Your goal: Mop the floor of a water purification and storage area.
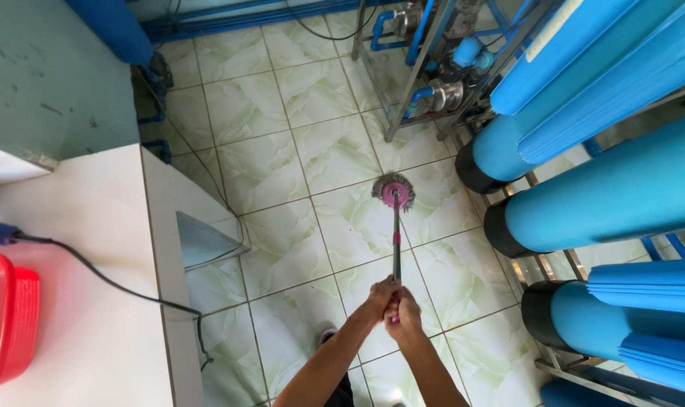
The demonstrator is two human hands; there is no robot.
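Pale green marbled floor tiles (282,249) ran under me, and both my hands were stacked on the mop handle (396,241) near the bottom edge of the floor in view. My left hand (379,298) was closed round the handle, my right hand (405,313) closed just below it, touching it, the handle's pink end between them. Handle ran straight away from me. Mop head (394,193), pink hub with grey strands, sat flat on a tile mid-floor. White counter (94,301) stood at the left edge, red tub (7,324) on it, and a black cable (124,290) hung off its corner down to the floor. Blue cylinders (606,196) on a metal rack lined the right edge; pipes and pumps (433,90) stood at the far edge. Risks, my guess: a wide sweep could snag that cable, or knock the rack leg close to the mop head; wet tile could slip underfoot.
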